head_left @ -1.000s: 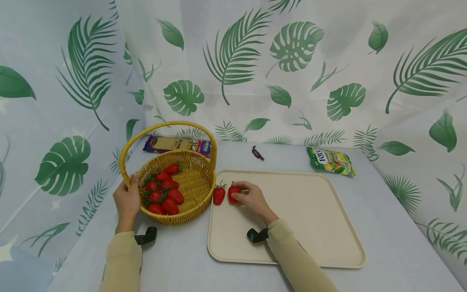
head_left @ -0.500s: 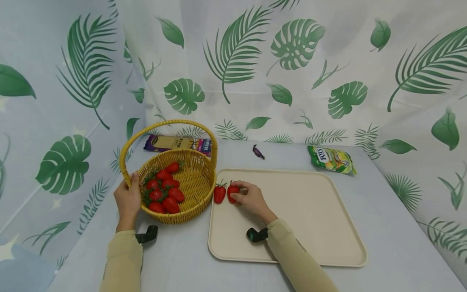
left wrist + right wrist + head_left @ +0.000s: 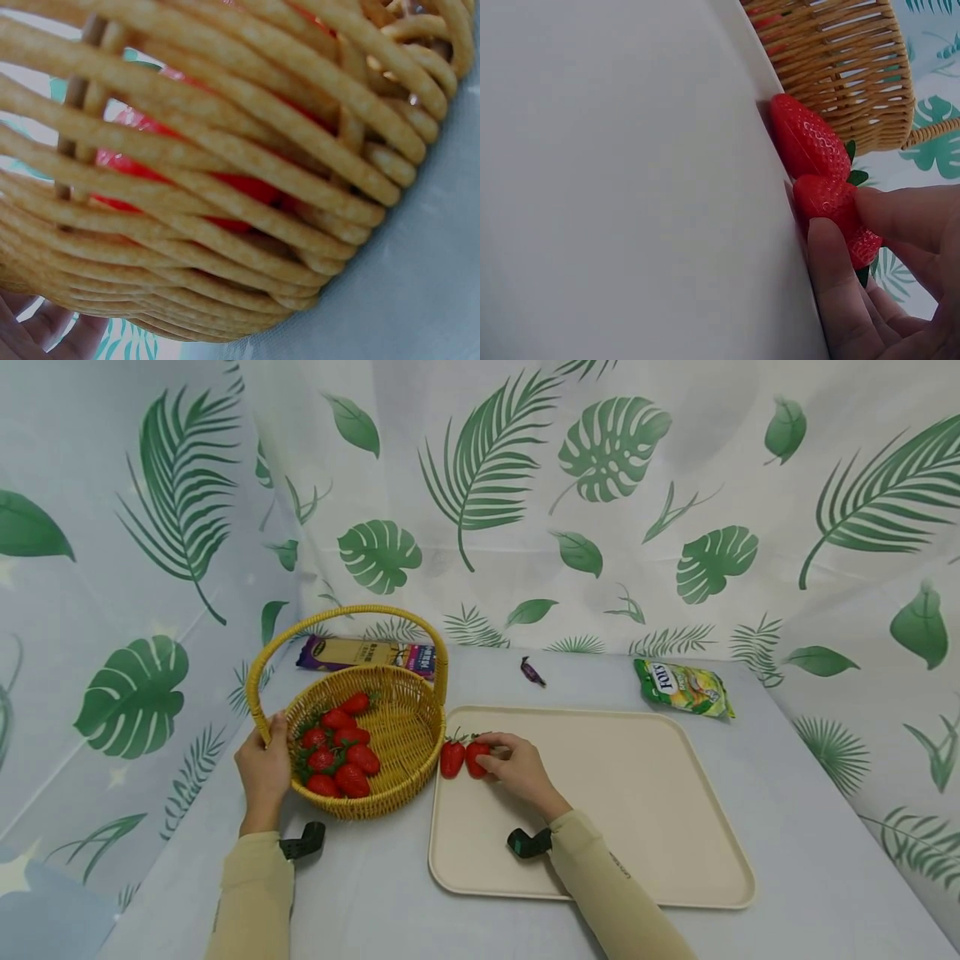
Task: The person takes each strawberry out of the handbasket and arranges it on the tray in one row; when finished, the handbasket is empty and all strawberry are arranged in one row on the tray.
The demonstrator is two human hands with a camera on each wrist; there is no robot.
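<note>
My left hand (image 3: 264, 772) grips the left side of a yellow wicker basket (image 3: 403, 739), at the foot of its arched handle. Several red strawberries (image 3: 350, 779) with green leaves lie in the basket's left half. In the left wrist view, woven strands (image 3: 247, 180) fill most of the frame, and red shows through the gaps. My right hand (image 3: 521, 772) pinches a strawberry (image 3: 829, 202) between thumb and fingers at the left end of the beige tray (image 3: 600, 802). Beside it another strawberry (image 3: 806, 139) lies on the tray, close against the held one.
Behind the basket lies a purple and gold packet (image 3: 360, 653). A small purple wrapped candy (image 3: 533, 672) is beyond the tray, and a green Fox's bag (image 3: 684, 688) lies at the back right. Leaf-printed cloth (image 3: 495, 468) rises behind the table.
My right hand has shifted the pinched strawberry slightly left, closing the gap to the one beside it. The left hand and the basket stay in place.
</note>
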